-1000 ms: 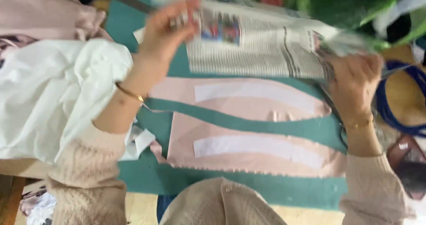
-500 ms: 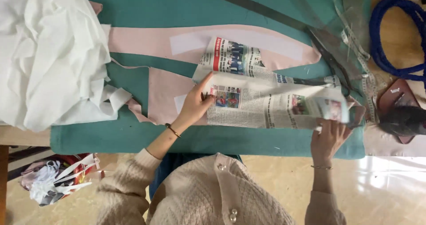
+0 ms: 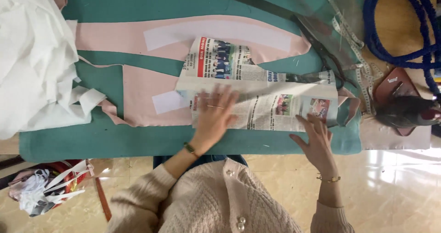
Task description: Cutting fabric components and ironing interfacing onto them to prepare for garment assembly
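A sheet of newspaper [image 3: 271, 102] lies spread over the lower of two pink fabric pieces [image 3: 142, 95] on a green table cover [image 3: 110, 141]. My left hand [image 3: 213, 116] rests flat on the newspaper's left part, fingers spread. My right hand [image 3: 316, 139] lies open at the paper's lower right edge, fingertips on it. The upper pink fabric piece [image 3: 115, 33] carries a white strip [image 3: 216, 33]. A small white patch [image 3: 167, 102] peeks out left of the newspaper.
A heap of white cloth [image 3: 34, 58] covers the table's left end. Dark scissors [image 3: 324, 54] and a measuring tape [image 3: 353, 44] lie at the right, beside a clothes iron [image 3: 406, 111] and a blue cord [image 3: 395, 26]. A bag of scraps [image 3: 43, 189] sits on the floor.
The newspaper was held up in both hands, then brought down onto the lower pink piece. Both hands now lie flat on it, the left hand further to the right over the paper.
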